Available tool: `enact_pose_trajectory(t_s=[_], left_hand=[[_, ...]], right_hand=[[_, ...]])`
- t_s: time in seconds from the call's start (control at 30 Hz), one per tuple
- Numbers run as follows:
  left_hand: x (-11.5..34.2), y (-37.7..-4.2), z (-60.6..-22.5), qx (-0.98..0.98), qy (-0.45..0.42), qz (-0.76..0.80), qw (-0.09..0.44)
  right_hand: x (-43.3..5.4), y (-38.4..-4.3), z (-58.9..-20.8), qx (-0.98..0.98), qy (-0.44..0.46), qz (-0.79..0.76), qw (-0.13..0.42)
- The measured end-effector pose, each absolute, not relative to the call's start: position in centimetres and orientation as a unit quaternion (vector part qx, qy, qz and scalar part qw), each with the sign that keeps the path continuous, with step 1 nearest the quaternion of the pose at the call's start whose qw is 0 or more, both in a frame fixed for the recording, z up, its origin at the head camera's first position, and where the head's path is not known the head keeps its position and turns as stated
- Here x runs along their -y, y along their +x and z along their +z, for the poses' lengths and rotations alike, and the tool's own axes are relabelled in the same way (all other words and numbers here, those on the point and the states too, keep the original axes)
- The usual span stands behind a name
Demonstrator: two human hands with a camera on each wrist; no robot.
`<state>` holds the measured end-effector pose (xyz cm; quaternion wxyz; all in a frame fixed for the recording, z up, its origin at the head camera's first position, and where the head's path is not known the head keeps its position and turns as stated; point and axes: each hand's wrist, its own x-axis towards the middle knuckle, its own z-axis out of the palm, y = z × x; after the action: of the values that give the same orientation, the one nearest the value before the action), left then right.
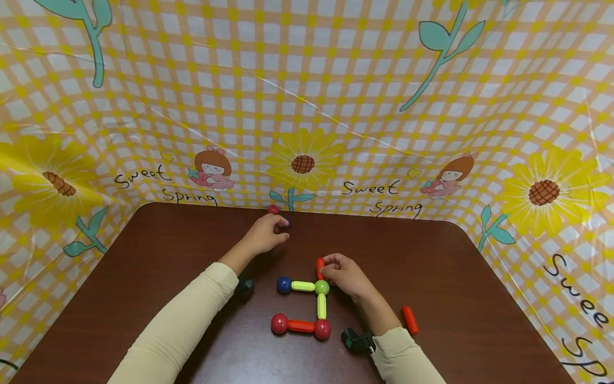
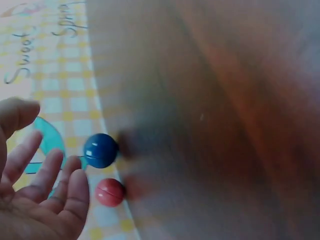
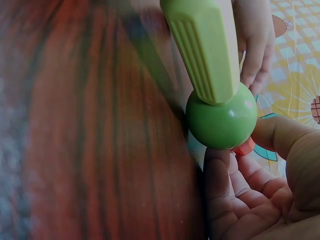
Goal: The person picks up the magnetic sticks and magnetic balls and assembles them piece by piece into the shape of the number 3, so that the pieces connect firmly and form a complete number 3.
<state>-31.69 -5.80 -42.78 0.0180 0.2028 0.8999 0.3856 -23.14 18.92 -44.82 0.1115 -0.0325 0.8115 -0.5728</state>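
Note:
My right hand (image 1: 349,274) pinches a red rod (image 1: 320,268) whose near end meets a green ball (image 1: 322,288). From that ball one yellow-green rod (image 1: 303,286) runs left to a blue ball (image 1: 284,285). Another yellow-green rod (image 1: 322,307) leads down to a red ball (image 1: 322,329), which a red rod (image 1: 300,326) joins to a second red ball (image 1: 280,324). Toward the back edge, my left hand (image 1: 265,233) reaches with loosely bent fingers, holding nothing. Beside its fingers lie a loose blue ball (image 2: 101,150) and a loose red ball (image 2: 110,192).
A loose red rod (image 1: 410,320) lies right of my right forearm. The dark brown table (image 1: 158,256) backs onto a checked, flower-printed cloth (image 1: 307,101). Dark wrist-worn devices sit at both wrists, the right one (image 1: 357,340) close to the near red ball.

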Motion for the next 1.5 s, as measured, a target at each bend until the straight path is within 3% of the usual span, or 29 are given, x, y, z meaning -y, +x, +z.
enact_pose_trajectory(t_s=[0.23,0.6,0.97,1.5], left_hand=[[5.2,-34.2,-43.4,-0.912,0.155,0.378,0.024],[4.3,-35.0,-44.1,-0.922,0.127,0.364,0.047],[2.8,-34.7,-43.9,-0.915,0.188,0.35,0.071],[0.3,-32.8,-42.0,-0.88,0.312,0.331,0.133]], right_hand=[[-18.9,-23.0,-44.7,-0.812,-0.035,-0.571,0.117],[-18.8,-22.8,-44.2,-0.816,-0.028,-0.566,0.112],[-18.0,-21.8,-42.2,-0.816,-0.018,-0.565,0.122],[-18.7,-22.8,-44.6,-0.811,-0.014,-0.575,0.11]])
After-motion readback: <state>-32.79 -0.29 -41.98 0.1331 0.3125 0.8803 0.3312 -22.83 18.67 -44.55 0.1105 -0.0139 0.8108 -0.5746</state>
